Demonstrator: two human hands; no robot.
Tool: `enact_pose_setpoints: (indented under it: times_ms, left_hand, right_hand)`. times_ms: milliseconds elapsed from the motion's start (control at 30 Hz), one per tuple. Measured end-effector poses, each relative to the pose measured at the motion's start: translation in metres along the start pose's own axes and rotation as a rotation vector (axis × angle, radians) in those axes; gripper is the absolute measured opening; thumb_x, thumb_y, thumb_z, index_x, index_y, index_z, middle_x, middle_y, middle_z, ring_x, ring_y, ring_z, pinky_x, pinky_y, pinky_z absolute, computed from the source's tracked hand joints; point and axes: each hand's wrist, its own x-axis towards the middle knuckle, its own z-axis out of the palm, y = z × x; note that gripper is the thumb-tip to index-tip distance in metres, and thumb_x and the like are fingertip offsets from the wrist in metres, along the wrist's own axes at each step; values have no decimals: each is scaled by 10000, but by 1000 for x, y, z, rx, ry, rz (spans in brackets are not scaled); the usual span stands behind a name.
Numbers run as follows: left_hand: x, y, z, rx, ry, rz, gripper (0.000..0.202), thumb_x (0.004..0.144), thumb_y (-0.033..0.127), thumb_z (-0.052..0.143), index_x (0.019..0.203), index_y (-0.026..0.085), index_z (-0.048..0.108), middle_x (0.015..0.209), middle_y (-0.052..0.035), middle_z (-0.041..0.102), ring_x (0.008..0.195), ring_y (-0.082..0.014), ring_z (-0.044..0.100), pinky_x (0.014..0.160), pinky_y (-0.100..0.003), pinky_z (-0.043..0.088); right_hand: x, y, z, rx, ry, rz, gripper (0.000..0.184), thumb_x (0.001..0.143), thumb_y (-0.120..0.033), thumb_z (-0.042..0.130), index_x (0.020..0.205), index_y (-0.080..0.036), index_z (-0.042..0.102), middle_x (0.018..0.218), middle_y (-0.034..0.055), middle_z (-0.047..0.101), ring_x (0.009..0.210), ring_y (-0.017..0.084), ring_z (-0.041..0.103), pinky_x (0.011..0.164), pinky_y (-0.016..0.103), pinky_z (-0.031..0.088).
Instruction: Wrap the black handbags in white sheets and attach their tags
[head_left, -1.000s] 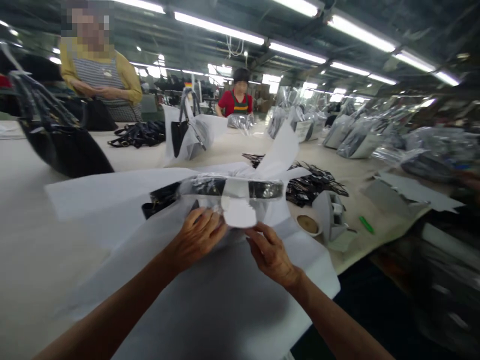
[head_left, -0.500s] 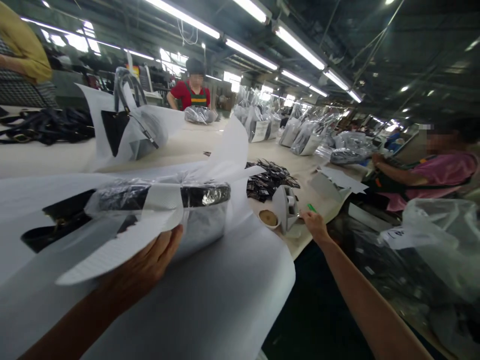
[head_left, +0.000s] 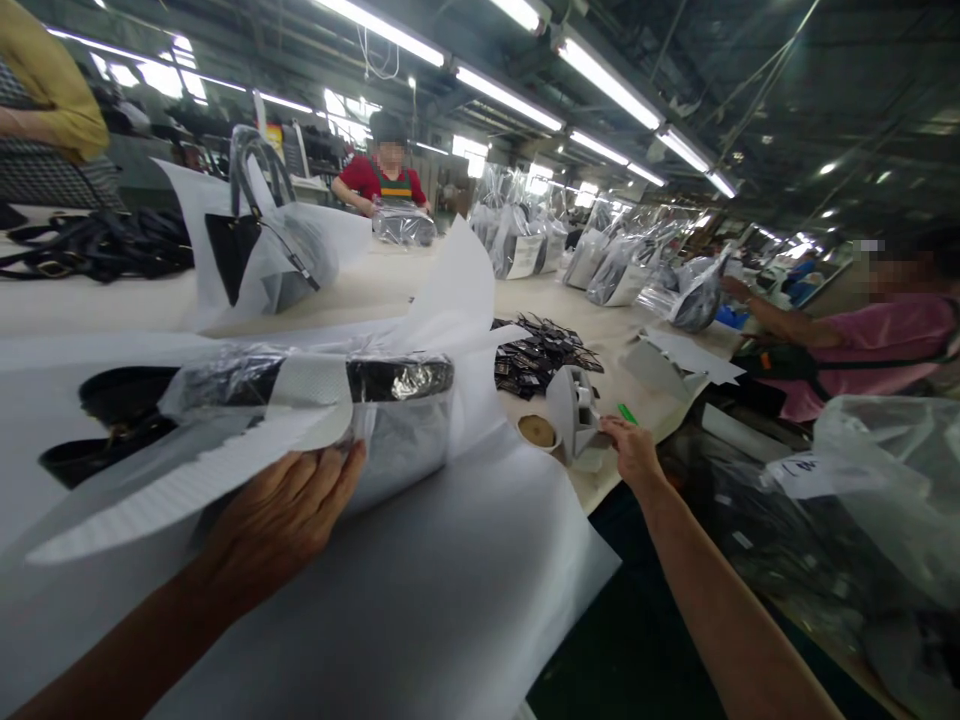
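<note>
At the near worktop (head_left: pixel 375 285) edge, head view: left hand (head_left: pixel 281 515) lies flat, fingers spread, pinning a foam flap (head_left: pixel 225 470) against the plastic-wrapped bag (head_left: pixel 397 380) on white paper (head_left: pixel 450 600). Right hand (head_left: pixel 634 450) touches the dispenser (head_left: pixel 574 405) — grip cannot be told. Judged: wrapping part-done — flap folded, no tape seen on it.
</note>
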Motion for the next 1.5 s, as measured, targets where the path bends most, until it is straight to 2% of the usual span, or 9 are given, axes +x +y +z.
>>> enact_pose_setpoints:
  times_ms: [167, 433, 567, 700, 800, 867, 1067, 1233, 1500]
  left_hand:
    - [-4, 1, 1, -2, -67, 37, 397, 868, 53, 378, 1235, 39, 527, 956, -123, 620, 813, -204, 580, 939, -407, 467]
    - [-7, 2, 5, -40, -49, 31, 385, 862, 70, 436, 1233, 65, 542, 1022, -138, 611, 893, -220, 573, 859, -364, 476]
    - [-9, 10, 4, -12, -77, -8, 383, 862, 115, 466, 1235, 63, 539, 1066, -151, 601, 1002, -261, 564, 920, -422, 455]
    - [-5, 16, -1, -17, -122, -78, 425, 888, 167, 460, 1295, 48, 481, 1057, -141, 608, 1018, -249, 567, 994, -442, 422]
    - [-2, 20, -7, -12, -152, -143, 445, 899, 144, 431, 1328, 27, 441, 1066, -137, 616, 1003, -222, 581, 1032, -421, 407]
    - [0, 23, -11, -5, -145, -158, 442, 895, 116, 410, 1325, 19, 446, 1079, -138, 622, 996, -219, 590, 1043, -417, 402]
    - [-2, 34, -11, 6, -131, -230, 430, 897, 107, 355, 1299, 28, 485, 1145, -155, 622, 1082, -249, 572, 1045, -447, 394]
    - [-9, 39, -8, -39, -65, -256, 387, 909, 136, 328, 1182, 23, 579, 1129, -156, 637, 1101, -276, 568, 997, -462, 427]
    - [-19, 45, 2, -154, 28, -294, 357, 896, 113, 372, 1153, -34, 571, 1170, -228, 606, 1143, -289, 550, 1005, -469, 400]
  right_hand:
    - [-50, 12, -21, 31, 99, -86, 336, 618, -483, 665, 714, -162, 640, 1093, 117, 637, 974, 239, 589, 807, 351, 462]
    - [-74, 44, -21, -134, 28, 138, 341, 600, -510, 587, 677, -179, 599, 540, 15, 599, 511, 178, 544, 527, 324, 456]
    - [-72, 31, -34, -276, 107, 163, 194, 537, -395, 594, 487, -238, 491, 421, 11, 495, 471, 195, 469, 494, 351, 374]
    - [-86, -15, -34, -237, 144, 30, 194, 607, -423, 605, 633, -234, 570, 531, 24, 557, 545, 228, 536, 553, 378, 416]
    - [-117, -69, -12, 56, 67, -203, 277, 662, -443, 693, 823, -235, 606, 638, 2, 592, 577, 188, 554, 608, 356, 448]
    - [-147, -106, 11, 282, -165, -296, 234, 692, -385, 724, 828, -231, 614, 667, -5, 591, 569, 149, 540, 570, 303, 437]
    - [-222, -158, 105, 525, -898, -170, 144, 831, -327, 619, 776, -203, 570, 629, -27, 570, 560, 104, 531, 529, 236, 443]
    - [-227, -145, 155, 414, -892, -143, 255, 760, -427, 653, 695, -198, 564, 556, -47, 532, 520, 103, 480, 517, 243, 417]
    - [-224, -132, 173, 276, -769, -80, 322, 739, -497, 660, 683, -196, 562, 536, -47, 542, 483, 102, 469, 453, 233, 382]
